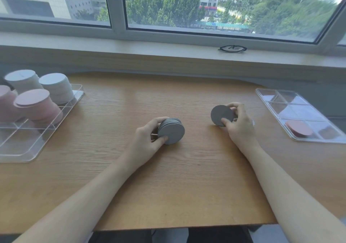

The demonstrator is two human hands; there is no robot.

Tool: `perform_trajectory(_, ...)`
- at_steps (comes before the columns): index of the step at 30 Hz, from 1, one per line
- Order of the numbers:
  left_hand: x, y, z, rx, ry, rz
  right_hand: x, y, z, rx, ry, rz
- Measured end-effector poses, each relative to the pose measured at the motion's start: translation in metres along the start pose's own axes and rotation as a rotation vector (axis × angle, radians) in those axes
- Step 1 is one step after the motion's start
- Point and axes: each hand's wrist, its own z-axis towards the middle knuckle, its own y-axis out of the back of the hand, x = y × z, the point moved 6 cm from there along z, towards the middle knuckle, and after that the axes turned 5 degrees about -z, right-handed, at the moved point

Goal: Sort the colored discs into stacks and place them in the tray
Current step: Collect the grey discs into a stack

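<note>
Nearest, at six o'clock: left hand curled round a tilted bundle of flat grey round discs, edge-on to the light wooden table. At two o'clock, right hand pinching a thinner grey disc stack. Clear plastic compartment tray at nine o'clock. Loose grip, likely fanning and spilling.

One head-worn view looks forward and down, close over the wooden table, window beyond.
</note>
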Motion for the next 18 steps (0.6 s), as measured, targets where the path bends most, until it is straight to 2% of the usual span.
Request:
perform_trajectory(3,0.001,0.003,0.001,-0.037,0.0,0.034,0.021,-0.009,-0.021,0.073,0.014,0.205)
perform_trajectory(9,0.001,0.001,0.003,-0.01,0.02,0.018,0.07,-0.047,-0.06,0.273,0.249,0.3)
perform_trajectory(13,-0.002,-0.004,0.002,0.058,0.03,-0.039,0.084,-0.064,-0.066,0.175,0.44,0.118)
perform_trajectory(15,-0.003,-0.006,0.001,0.073,0.031,-0.036,0.081,-0.07,-0.063,0.158,0.432,0.007)
perform_trajectory(18,-0.006,-0.007,0.0,0.072,0.009,-0.02,0.075,-0.077,-0.061,0.216,0.367,-0.066)
